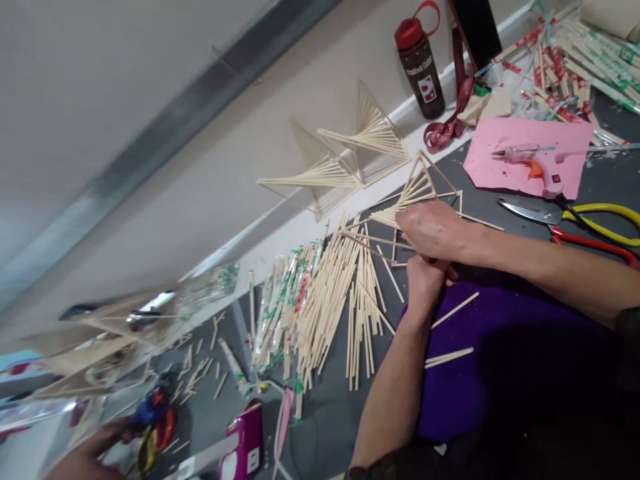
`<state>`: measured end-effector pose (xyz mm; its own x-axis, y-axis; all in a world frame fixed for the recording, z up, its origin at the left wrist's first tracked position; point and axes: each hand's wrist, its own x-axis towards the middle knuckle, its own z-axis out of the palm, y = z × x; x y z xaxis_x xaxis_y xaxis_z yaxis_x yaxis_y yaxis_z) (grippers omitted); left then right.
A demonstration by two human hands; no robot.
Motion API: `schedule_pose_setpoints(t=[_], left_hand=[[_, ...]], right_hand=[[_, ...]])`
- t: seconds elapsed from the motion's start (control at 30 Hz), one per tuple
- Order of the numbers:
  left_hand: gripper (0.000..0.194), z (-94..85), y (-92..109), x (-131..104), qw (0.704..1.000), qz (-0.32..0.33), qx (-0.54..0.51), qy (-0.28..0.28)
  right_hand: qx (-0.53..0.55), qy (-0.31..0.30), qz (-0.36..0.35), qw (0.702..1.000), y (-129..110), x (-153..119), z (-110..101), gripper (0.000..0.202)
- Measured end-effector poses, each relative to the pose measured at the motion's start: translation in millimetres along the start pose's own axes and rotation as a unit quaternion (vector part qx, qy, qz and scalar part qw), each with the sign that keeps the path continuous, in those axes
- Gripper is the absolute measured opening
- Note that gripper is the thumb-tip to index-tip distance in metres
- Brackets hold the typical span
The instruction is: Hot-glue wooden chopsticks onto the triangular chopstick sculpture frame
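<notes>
My right hand, its fingers curled, is closed on a twisted frame of thin wooden sticks. Just below and touching it is my left hand, closed too; what its fingers hold is hidden. The stick frame lies at the back of the grey table, with fanned sticks and triangular ends. To its left spreads a large pile of loose sticks. A few single sticks rest on the purple cloth in front of me.
Two finished-looking stick frames lean by the wall. A bottle, a glue gun on pink foam and red-yellow cutters are at right. Another person's hand holds pliers at lower left, near a magenta box.
</notes>
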<state>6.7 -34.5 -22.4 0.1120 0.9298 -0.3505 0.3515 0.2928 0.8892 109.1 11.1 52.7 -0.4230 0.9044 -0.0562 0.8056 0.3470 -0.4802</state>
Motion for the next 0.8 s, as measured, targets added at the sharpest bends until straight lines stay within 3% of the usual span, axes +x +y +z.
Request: schedule_pose_setpoints(t=[0.27,0.8], left_hand=[[0.024,-0.4,-1.1,1.4,1.0,-0.014,-0.006,-0.005],[0.017,0.6,1.8,1.6,0.999,-0.011,-0.029,0.007]], right_hand=[[-0.041,0.006,-0.003,0.999,-1.1,-1.2,-5.4,0.028],[-0.014,-0.003,-0.035,0.999,0.3,-5.0,-18.1,0.03]])
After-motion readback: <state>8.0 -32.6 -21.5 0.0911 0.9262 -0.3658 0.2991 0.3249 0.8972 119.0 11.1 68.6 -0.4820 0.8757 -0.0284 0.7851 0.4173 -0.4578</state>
